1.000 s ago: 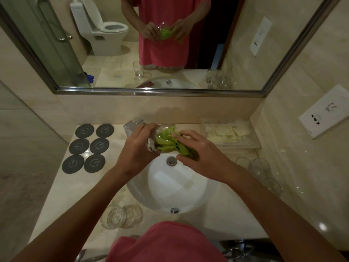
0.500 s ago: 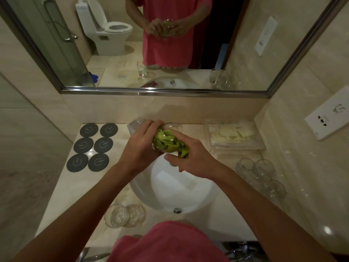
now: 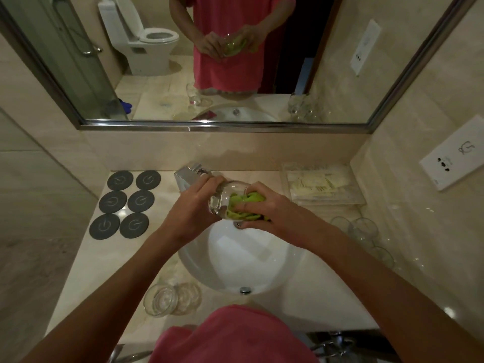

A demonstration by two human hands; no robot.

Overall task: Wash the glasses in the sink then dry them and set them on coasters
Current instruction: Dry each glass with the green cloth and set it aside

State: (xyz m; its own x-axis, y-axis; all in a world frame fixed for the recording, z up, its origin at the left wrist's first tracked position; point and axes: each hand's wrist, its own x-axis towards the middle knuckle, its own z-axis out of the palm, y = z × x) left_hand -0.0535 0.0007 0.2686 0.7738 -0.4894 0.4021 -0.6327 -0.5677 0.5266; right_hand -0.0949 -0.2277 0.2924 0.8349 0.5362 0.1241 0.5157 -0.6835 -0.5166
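Bathroom vanity, beige marble-look counter (image 3: pixel 78 271) w/ matching wall tiles and a steel-framed mirror (image 3: pixel 225 125) along the back. White round sink (image 3: pixel 235 263) set in the middle, chrome faucet (image 3: pixel 187 176) behind it at the back edge.

Both hands are up over the far side of the basin. Left hand (image 3: pixel 193 208) grips a clear glass (image 3: pixel 222 200), fingers curled round its base end, glass lying roughly sideways. Right hand (image 3: pixel 264 210) clenches a green cloth (image 3: pixel 246 205) — fingers pressed into it, cloth stuffed into and around the glass mouth.

Six dark round coasters (image 3: pixel 123 203) sit in two columns on the counter's left rear, all bare. Near the sink's front left, two clear glass pieces (image 3: pixel 171 298) lie just beside each other. More clear glasses (image 3: pixel 364 237) cluster on the right side of the counter, near the wall. Behind those, a clear tray of pale packets (image 3: pixel 319 184). White wall socket (image 3: pixel 453 158) on the right wall.

Mirror shows a toilet (image 3: pixel 149 45), a glass shower door, and the person's pink top — same pink at the bottom edge.
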